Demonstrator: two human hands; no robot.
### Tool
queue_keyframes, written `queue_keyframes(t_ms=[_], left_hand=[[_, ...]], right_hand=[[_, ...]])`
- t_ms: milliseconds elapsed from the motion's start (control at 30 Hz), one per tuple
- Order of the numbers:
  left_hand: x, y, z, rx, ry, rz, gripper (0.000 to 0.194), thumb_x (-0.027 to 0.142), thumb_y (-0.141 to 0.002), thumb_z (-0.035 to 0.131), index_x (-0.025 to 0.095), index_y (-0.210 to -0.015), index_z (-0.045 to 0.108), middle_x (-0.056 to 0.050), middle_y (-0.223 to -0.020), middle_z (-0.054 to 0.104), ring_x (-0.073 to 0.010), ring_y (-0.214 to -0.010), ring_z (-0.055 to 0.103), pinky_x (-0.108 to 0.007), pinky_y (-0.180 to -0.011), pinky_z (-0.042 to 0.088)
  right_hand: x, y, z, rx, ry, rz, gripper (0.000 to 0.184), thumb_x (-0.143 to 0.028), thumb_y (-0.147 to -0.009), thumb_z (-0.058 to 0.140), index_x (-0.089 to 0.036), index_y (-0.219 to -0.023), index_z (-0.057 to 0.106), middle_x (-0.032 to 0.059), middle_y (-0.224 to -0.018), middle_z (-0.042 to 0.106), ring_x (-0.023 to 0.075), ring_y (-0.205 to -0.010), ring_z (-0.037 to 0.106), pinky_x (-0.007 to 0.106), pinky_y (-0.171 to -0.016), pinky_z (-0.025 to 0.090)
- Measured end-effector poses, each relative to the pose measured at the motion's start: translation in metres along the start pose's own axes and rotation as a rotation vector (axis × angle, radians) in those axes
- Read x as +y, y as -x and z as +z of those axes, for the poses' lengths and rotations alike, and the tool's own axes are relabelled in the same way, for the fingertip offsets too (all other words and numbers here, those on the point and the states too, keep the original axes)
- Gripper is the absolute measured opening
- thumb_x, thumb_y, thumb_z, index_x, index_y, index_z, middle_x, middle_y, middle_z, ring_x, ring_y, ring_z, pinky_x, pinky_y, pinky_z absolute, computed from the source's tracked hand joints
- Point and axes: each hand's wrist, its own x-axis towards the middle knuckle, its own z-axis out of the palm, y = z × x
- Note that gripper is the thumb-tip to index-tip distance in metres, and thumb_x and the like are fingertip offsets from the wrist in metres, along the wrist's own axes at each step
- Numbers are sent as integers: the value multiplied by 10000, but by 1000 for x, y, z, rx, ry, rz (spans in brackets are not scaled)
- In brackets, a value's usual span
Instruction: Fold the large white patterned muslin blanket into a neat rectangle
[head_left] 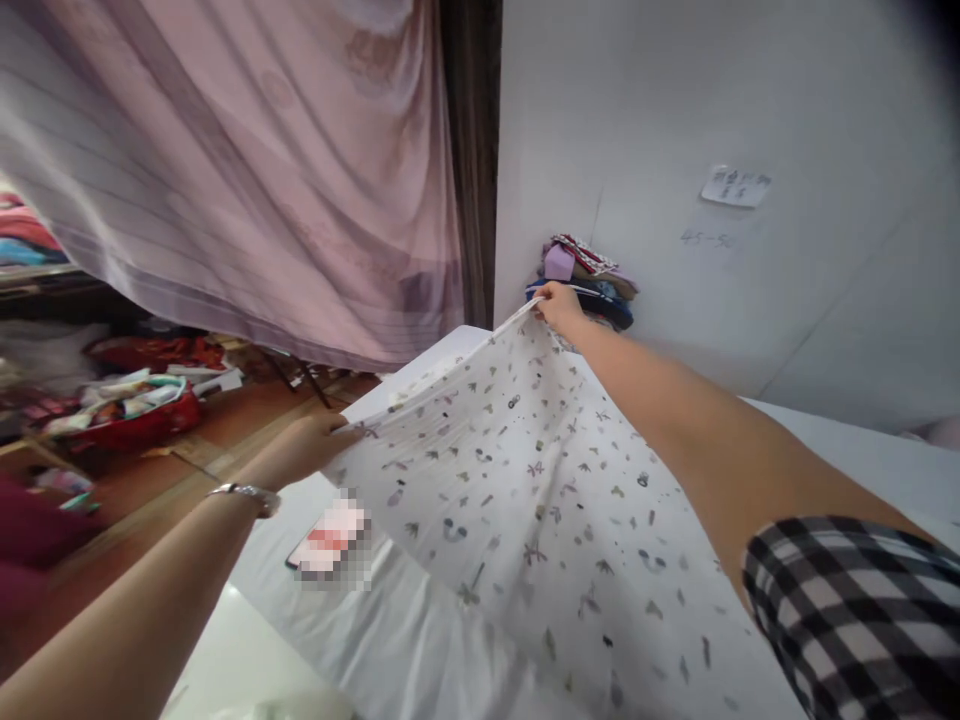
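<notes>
A white cloth (525,470) printed with small coloured motifs is stretched between my two hands. My left hand (315,445) is closed on its near left corner, and a bracelet sits on that wrist. Farther off, my right hand (559,305) pinches the far corner, lifted in front of a pile of folded clothes. Between the hands the cloth's far edge runs fairly straight, while the rest drapes down over the white table toward me. A phone (330,535), its screen blurred out, lies on the white surface just below my left hand.
Folded clothes (585,270) are stacked against the pale wall (675,100), which bears a paper label (736,186). A pink curtain (300,150) hangs at the back left. On the left, a red basket (142,420) full of fabric stands on the wooden floor.
</notes>
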Motion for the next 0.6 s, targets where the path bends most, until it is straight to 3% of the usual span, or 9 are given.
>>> queue_keyframes(t_ms=[100,200,433,600], left_hand=[[-22,-4,18,-119,-122,-10,433,581,-754,453,174,-700,591,-10,-662,602,-171,-649,546,-244,-567,333],[-32,-6,28,-144,-152,-23,420,576,-764,416,190,-667,549,-16,-660,586,-177,-644,551,-256,-559,336],[-35,-8,40,-174,-162,-28,387,545,-776,388,200,-663,523,-28,-694,585,-174,-640,535,-266,-562,325],[-37,-13,49,-159,-229,-18,309,476,-744,444,199,-644,535,-34,-706,594,-170,-639,523,-269,-556,297]], right_hand=[[14,-7,32,-13,124,-10,162,-60,-669,477,-174,-732,575,2,-718,591,141,-719,569,310,-743,505],[28,-12,61,-17,215,5,183,-67,-665,470,-175,-747,593,18,-757,616,158,-763,577,308,-767,488],[59,-16,105,-34,332,50,238,-76,-665,461,-176,-792,635,63,-814,658,212,-836,599,321,-803,459],[89,-8,133,-139,403,80,341,-144,-699,500,-147,-1009,643,106,-1033,650,217,-994,581,317,-889,425]])
